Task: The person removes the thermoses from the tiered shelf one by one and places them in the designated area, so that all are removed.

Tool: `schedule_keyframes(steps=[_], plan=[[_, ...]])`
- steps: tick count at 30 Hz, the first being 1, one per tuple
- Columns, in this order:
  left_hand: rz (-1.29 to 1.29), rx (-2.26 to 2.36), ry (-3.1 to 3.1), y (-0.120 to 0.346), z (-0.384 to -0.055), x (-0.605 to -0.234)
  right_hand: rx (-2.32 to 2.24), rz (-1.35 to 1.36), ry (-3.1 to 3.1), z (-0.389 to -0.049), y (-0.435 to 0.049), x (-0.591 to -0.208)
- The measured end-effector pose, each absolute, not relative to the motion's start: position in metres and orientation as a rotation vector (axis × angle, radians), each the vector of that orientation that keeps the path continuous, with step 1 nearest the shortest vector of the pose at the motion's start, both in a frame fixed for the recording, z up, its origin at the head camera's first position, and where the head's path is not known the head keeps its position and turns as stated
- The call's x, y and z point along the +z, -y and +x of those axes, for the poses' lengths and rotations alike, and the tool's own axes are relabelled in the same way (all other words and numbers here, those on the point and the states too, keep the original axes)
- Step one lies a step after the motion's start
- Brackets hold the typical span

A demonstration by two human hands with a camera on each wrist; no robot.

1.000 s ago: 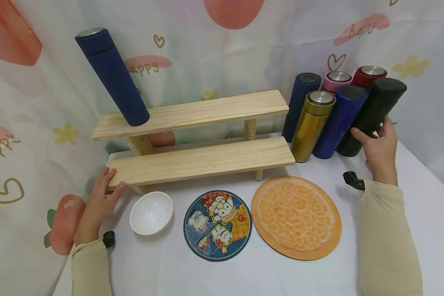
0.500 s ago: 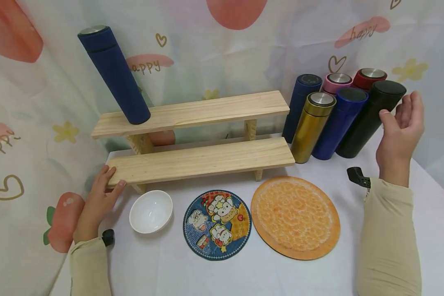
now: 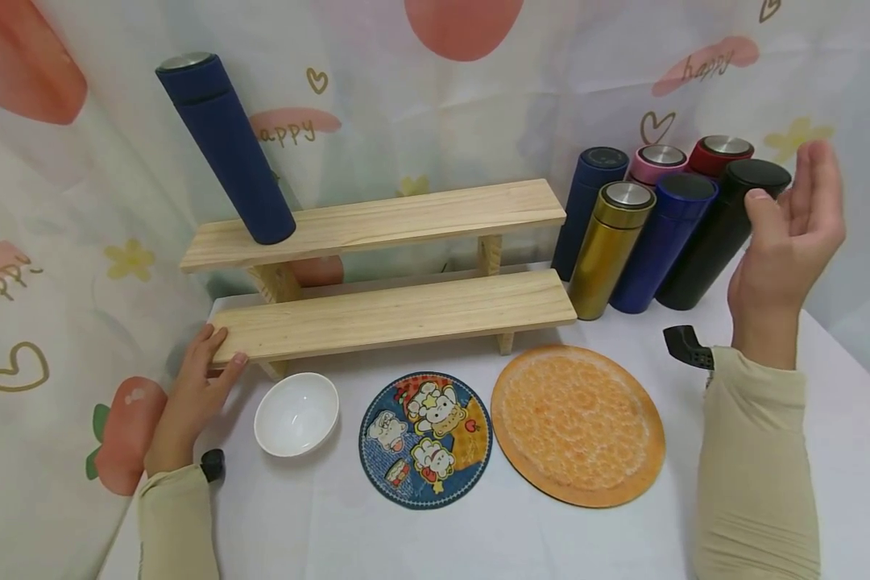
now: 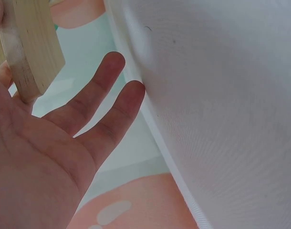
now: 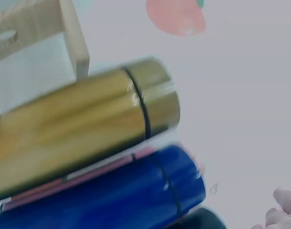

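My left hand holds the left end of the two-tier wooden shelf's lower board. In the left wrist view the board end lies between thumb and forefinger, while two other fingers stretch out straight. My right hand is raised beside the black thermos, its fingers pointing up and nothing in its grasp. The thumb overlaps the black lid; whether it touches I cannot tell. Next to the black thermos stand a blue thermos and a gold thermos.
A dark blue thermos stands on the upper board. Navy, pink and red ones stand at the back right. In front lie a white bowl, a cartoon mat and an orange mat.
My right hand has let go of the black thermos and risen along it to lid height, opening its fingers. The left hand stays on the shelf.
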State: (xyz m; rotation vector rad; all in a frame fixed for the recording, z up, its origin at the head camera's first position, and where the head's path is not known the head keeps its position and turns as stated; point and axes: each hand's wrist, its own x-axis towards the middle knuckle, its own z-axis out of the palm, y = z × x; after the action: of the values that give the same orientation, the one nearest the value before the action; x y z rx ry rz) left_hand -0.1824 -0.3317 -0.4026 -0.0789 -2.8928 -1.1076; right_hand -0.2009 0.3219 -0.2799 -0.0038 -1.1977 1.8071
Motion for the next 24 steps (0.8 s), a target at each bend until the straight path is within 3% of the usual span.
schedule_keyframes(steps=[24], plan=[[-0.084,-1.117,2.879,0.334,-0.183,-0.404,1.54,0.375,1.79,-0.201,-0.233,-0.293]])
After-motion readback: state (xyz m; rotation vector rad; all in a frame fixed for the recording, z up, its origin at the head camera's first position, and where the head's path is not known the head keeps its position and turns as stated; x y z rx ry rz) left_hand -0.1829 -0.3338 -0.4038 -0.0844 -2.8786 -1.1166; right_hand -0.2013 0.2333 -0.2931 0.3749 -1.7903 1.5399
